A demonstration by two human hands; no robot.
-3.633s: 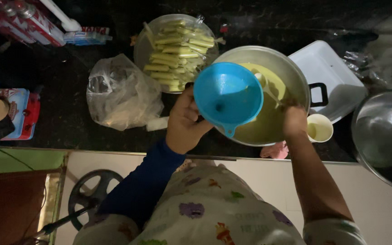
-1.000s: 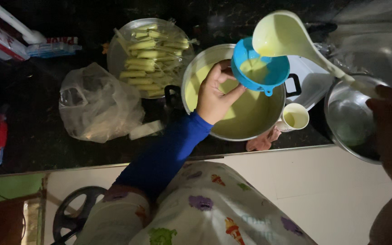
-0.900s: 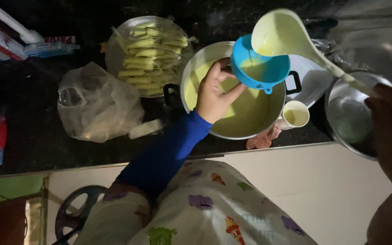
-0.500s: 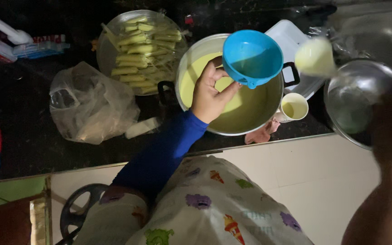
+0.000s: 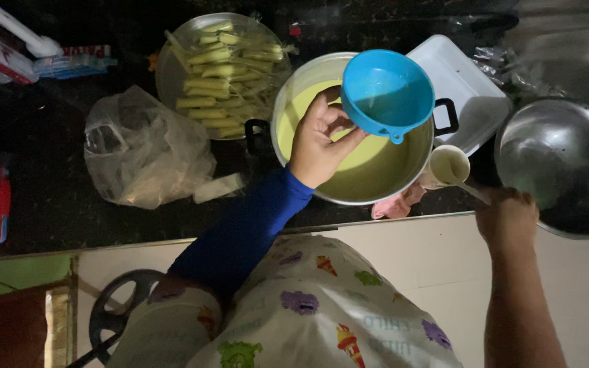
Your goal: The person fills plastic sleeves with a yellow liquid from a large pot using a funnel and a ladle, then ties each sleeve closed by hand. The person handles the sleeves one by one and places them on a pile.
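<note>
Left hand grips blue funnel over pot; right hand grasps ladle. Filling step; next likely needs a fresh scoop.

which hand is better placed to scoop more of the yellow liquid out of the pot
Right. The right hand already grips the ladle beside the pot, while the left hand is busy holding the blue funnel above it.

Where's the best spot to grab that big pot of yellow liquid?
Probably by the two black side handles of the pot, one at each side: the left one and the right one. It stands upright and full, so coming in level from both sides should avoid tipping.
</note>
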